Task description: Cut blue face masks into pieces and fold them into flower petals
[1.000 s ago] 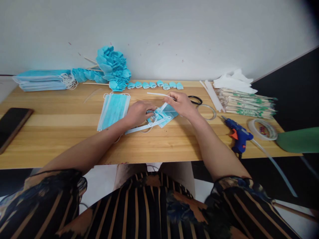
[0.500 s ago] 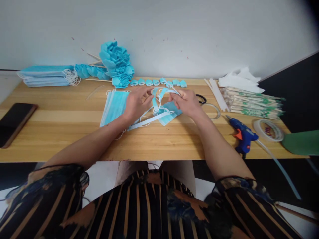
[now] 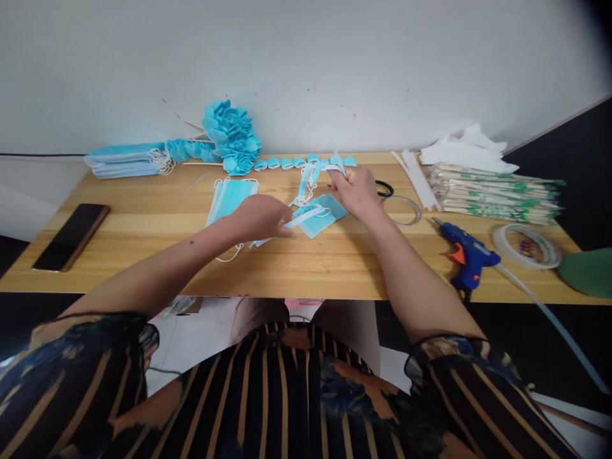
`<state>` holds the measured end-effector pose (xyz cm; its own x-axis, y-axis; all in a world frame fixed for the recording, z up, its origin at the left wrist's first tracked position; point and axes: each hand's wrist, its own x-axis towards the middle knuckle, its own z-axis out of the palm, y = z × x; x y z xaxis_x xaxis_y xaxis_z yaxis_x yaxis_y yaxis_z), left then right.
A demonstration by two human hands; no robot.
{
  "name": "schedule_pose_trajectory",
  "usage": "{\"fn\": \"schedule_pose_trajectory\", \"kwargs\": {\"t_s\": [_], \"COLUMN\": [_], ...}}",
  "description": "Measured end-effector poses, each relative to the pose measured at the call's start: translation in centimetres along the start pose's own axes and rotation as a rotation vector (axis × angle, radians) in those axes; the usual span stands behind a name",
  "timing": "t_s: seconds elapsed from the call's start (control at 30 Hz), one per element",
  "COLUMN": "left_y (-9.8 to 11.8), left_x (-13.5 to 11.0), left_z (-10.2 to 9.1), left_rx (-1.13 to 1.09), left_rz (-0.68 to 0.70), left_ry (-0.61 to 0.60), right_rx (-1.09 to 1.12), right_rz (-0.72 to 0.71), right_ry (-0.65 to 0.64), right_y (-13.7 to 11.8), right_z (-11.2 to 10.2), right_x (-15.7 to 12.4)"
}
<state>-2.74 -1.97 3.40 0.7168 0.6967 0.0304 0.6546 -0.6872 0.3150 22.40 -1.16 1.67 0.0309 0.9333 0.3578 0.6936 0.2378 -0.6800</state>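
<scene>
My right hand (image 3: 354, 187) is closed on a blue strip cut from a mask (image 3: 306, 180), lifting it above the wooden table (image 3: 143, 255). The strip's ear loops dangle down to a small pile of blue mask pieces (image 3: 321, 215). My left hand (image 3: 262, 218) rests low on the table, fingers closed on a pale blue strip (image 3: 297, 218) at the pile's left edge. Just left of that hand lies a whole blue face mask (image 3: 228, 197), flat on the table.
Along the back: a stack of masks (image 3: 125, 160), a blue mask flower (image 3: 232, 135) and a row of small folded blue pieces (image 3: 287, 163). Phone (image 3: 71, 236) at left. To the right lie scissors (image 3: 384, 188), tape rings (image 3: 401, 210), glue gun (image 3: 466, 253), packed chopsticks (image 3: 492, 191) and white scraps (image 3: 466, 152).
My right hand has raised the blue strip higher and farther back. My left hand let go of it, dropped to the table and took the pale strip. The camera view shifted left.
</scene>
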Motion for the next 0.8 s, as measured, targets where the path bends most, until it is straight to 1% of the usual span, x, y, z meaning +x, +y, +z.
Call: {"fn": "schedule_pose_trajectory", "kwargs": {"t_s": [0.03, 0.07, 0.13, 0.2, 0.27, 0.33, 0.47, 0.53, 0.6, 0.7, 0.8], "left_y": [-0.1, -0.3, -0.5, -0.5, -0.3, 0.0, 0.0, -0.1, -0.1, 0.0, -0.2], "left_x": [-0.3, -0.5, -0.6, -0.2, 0.5, 1.3, 3.0, 3.7, 4.2, 4.3, 3.9], "left_z": [0.3, 0.5, 0.5, -0.2, -1.2, -2.0, -3.0, -3.2, -3.4, -3.5, -3.0], "left_rx": [0.024, 0.032, 0.031, 0.013, -0.018, -0.046, -0.128, -0.201, -0.267, -0.354, -0.472], "left_rz": [-0.009, -0.031, -0.082, -0.082, -0.045, -0.041, -0.096, -0.106, -0.104, -0.096, -0.073], "left_ry": [-0.038, -0.050, -0.022, 0.048, 0.126, 0.200, 0.346, 0.397, 0.400, 0.330, 0.270], "right_rx": [0.018, 0.039, 0.088, 0.124, 0.134, 0.148, 0.207, 0.211, 0.237, 0.399, 0.596], "right_rz": [-0.008, -0.019, -0.055, -0.118, -0.188, -0.237, -0.259, -0.236, -0.183, -0.049, 0.074], "right_ry": [-0.013, -0.042, -0.127, -0.204, -0.241, -0.277, -0.379, -0.363, -0.302, -0.216, -0.131], "right_y": [-0.2, -0.6, -1.4, -2.2, -3.0, -3.4, -3.3, -2.9, -2.7, -2.8, -3.2], "right_z": [0.1, 0.1, 0.3, 0.5, 0.7, 0.9, 1.2, 1.2, 1.2, 1.1, 0.8], "right_x": [-0.1, -0.2, -0.5, -0.9, -1.3, -1.6, -1.6, -1.5, -1.4, -1.3, -1.2]}}
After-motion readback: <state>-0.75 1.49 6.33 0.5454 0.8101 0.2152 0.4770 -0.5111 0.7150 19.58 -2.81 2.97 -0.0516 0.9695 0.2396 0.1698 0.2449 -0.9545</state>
